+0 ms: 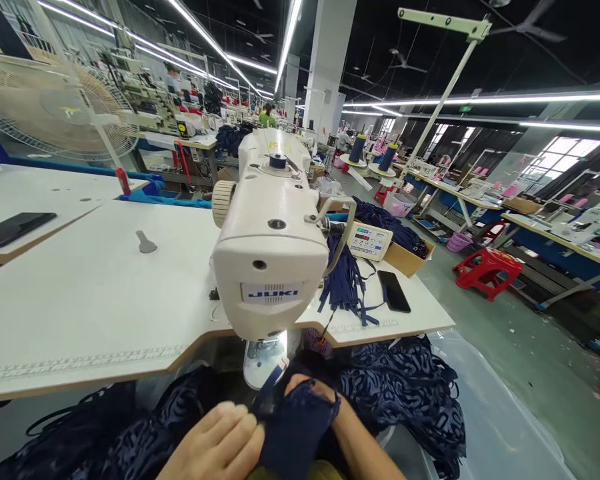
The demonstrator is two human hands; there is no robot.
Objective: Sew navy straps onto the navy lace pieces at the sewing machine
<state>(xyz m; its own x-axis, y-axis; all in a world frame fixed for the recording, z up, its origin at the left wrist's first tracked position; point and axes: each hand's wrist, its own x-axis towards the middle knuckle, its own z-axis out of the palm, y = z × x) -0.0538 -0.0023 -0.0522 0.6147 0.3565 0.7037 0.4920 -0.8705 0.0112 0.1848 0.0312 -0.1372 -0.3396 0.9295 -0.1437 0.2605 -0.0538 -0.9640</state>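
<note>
A white sewing machine (273, 247) stands in front of me. Its lit bed (259, 363) juts out low at the table edge. Just below it, my left hand (217, 440) is closed, fingers curled on a navy fabric piece (295, 430). A narrow navy strap (270, 385) rises from beside the left fingers to the edge of the bed. My right hand (310, 385) is behind the top of the same fabric, gripping it; most of its fingers are hidden by the cloth. Patterned navy garments (400, 383) are heaped to the right, with a darker pile (130, 427) at left.
On the white table (105, 287) are a metal plate (145, 242), a phone (394, 291), navy straps (345, 280) and a control box (370, 240). A cardboard box (407, 260) sits behind. A fan (60, 100) stands left, a red stool (487, 270) right. People work far off.
</note>
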